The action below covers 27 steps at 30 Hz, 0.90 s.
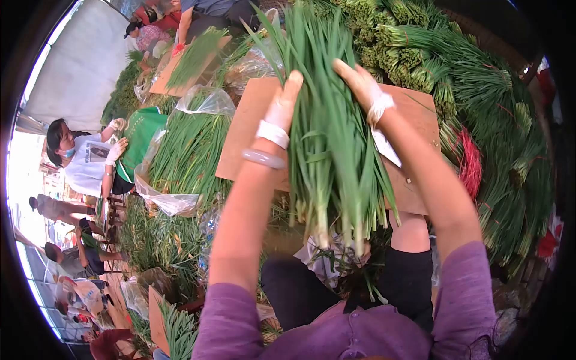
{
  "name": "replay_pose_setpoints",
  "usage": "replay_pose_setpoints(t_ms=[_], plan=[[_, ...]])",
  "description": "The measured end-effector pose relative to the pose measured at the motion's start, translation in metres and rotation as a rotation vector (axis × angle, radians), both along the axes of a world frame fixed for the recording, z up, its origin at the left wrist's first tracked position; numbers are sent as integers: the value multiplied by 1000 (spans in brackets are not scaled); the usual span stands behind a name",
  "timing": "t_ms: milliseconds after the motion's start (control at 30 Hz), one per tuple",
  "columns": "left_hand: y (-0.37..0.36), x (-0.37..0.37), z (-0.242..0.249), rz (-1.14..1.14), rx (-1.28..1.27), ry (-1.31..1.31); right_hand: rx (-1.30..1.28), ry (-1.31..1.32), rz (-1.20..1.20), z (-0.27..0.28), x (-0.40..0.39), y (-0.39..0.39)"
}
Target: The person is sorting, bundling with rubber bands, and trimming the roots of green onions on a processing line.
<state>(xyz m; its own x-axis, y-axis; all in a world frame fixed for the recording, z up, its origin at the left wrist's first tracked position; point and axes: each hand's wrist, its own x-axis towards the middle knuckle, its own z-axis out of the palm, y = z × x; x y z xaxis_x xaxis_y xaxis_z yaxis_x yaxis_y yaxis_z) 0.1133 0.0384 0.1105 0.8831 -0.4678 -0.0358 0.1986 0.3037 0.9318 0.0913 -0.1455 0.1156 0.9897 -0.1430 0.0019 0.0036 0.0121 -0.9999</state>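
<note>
A thick bunch of garlic chives [327,138], with long flat green leaves and pale stem ends, hangs over a brown board [246,138]. My left hand [284,105], in a thin whitish glove, is closed on the left side of the bunch. From the right, my right hand [361,89] grips the same bunch, gloved too, its fingers partly hidden by leaves. The stem ends point down toward my lap. Under my right forearm, a flat white piece [387,147] lies on the board; I cannot tell what it is.
Tied green bundles [420,60] are piled at the right, with red ties [468,162] beside them. Loose chives [192,144] lie on clear plastic at the left. A co-worker [90,156] sits beyond them, and another board [189,66] stands at the upper left.
</note>
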Motion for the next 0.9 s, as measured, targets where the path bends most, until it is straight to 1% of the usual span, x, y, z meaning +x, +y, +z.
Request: replay_pose_setpoints(t_ms=[33,67,100,133,167,200,267,300,367,433,467,500,533,567,600,633,667,700,733,767,800,833,900], plan=[[-2,15,-48,37,-113,0,108,-86,-104,-54,12,-5],[-2,18,-80,96,34,-33,138,-45,-223,-130,25,-16],[-2,12,-112,154,181,-66,169,-6,-344,-181,27,-22],[-10,-2,-151,438,499,-251,62,26,-395,-187,5,-15],[-9,-12,-165,406,680,-304,-45,57,-444,-186,-13,-10],[-14,-12,-162,418,629,-295,-43,55,-440,-181,-11,-11],[-11,-21,-157,415,572,-247,377,51,-229,-173,-17,-10],[-6,-25,-137,406,554,-230,225,-197,-49,-248,13,-43],[11,-32,-115,479,471,-263,77,208,-162,-134,-27,-37],[38,-41,-115,501,527,-304,-121,138,-95,-128,-41,-70],[46,-52,-114,526,501,-208,-163,154,-61,-105,-64,-78],[67,-43,-155,524,591,-339,-191,127,-11,-115,-74,-98],[77,-56,-156,519,531,-241,-362,87,9,-117,-93,-109],[82,-68,-159,512,467,-143,-426,225,51,-116,-112,-116],[83,-77,-162,514,463,-134,-489,362,96,-116,-133,-120],[83,-85,-165,475,317,-67,-109,347,161,-141,-154,-125],[82,-93,-168,437,171,-1,-373,476,149,-140,-169,-122],[75,-102,-156,417,165,75,-306,460,197,-136,-184,-104],[61,-111,-146,400,141,64,-411,414,160,-137,-195,-83],[42,-118,-142,382,118,50,-315,578,127,-119,-199,-55],[14,-130,-149,355,235,-62,-307,493,168,-110,-199,-29],[-7,-139,-154,331,352,-177,-472,255,229,-138,-193,-19],[-21,-159,-106,250,749,-472,-582,449,255,-115,-188,1]])
